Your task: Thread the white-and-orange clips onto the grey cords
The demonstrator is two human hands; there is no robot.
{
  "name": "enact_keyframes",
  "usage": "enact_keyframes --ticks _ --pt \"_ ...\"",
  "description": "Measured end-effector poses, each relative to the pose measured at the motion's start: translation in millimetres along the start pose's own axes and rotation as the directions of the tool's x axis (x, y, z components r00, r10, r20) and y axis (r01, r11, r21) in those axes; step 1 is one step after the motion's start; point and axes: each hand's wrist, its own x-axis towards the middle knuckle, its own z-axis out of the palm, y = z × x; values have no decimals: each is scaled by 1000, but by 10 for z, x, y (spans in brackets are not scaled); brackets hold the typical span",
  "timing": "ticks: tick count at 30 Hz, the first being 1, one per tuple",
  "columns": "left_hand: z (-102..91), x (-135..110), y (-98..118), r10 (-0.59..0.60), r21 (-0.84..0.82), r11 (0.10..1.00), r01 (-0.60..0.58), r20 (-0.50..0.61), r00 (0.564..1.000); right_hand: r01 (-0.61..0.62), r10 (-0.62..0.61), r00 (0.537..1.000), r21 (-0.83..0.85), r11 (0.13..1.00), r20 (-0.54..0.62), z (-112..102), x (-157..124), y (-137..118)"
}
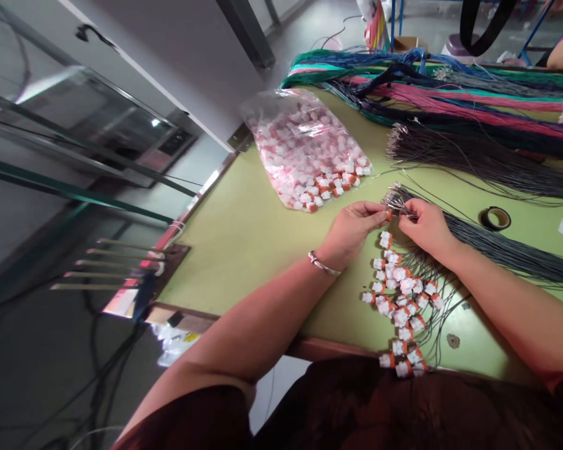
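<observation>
My left hand pinches a small white-and-orange connector between thumb and fingertips. Close beside it, my right hand is closed, its fingers pressed together at a thin dark wire, whose tip is too small to make out. Just behind both hands are the metal-tipped ends of a grey wire bundle, which runs off to the right. Below the hands lies a heap of white-and-orange connectors with dark wires attached, reaching the table's near edge.
A clear plastic bag of connectors lies behind my left hand. Further back are a dark wire bundle and pink, green and blue wires. A black tape roll sits at right. A rack with metal rods stands on the table's left edge.
</observation>
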Motion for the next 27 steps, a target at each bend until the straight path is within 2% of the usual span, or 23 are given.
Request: enact_keyframes --ticks 3,8,12,15,17,19,21,22,24,25,26,27 --pt "-1 1 -1 -2 3 1000 2 3 1000 -6 6 1000 -37 999 -3 -5 0 -21" --pt "31 13 -48 69 136 988 -75 45 997 9 -7 1000 -61 998 28 4 12 -2" --pt "73 27 -77 77 137 987 -84 52 996 12 -11 1000 -58 998 20 12 13 14" --pt "59 25 -54 60 150 986 -68 62 996 4 -3 999 -2 1000 32 -5 7 16" --pt "29 2 -4 36 234 970 -60 108 994 -12 7 999 94 995 53 -32 7 15" --pt "3 -46 75 -9 389 919 -64 183 983 -46 33 997 215 976 65 -65 12 8" --pt "-5 -111 174 -79 553 824 -121 324 943 -106 85 993 330 938 76 -97 20 -7" --pt "-5 -142 227 -117 604 776 -180 419 900 -144 118 989 382 913 91 -110 23 -16" --pt "-17 -178 328 -185 640 698 -321 594 783 -226 178 973 462 858 145 -122 28 -33" --pt "-39 -176 372 -183 652 658 -377 624 760 -260 204 965 489 833 167 -120 30 -39" --pt "-75 -155 410 -135 687 599 -412 593 794 -285 225 958 510 812 178 -113 31 -42" --pt "-127 -118 441 -37 754 509 -415 501 865 -298 239 954 524 798 178 -103 31 -43"
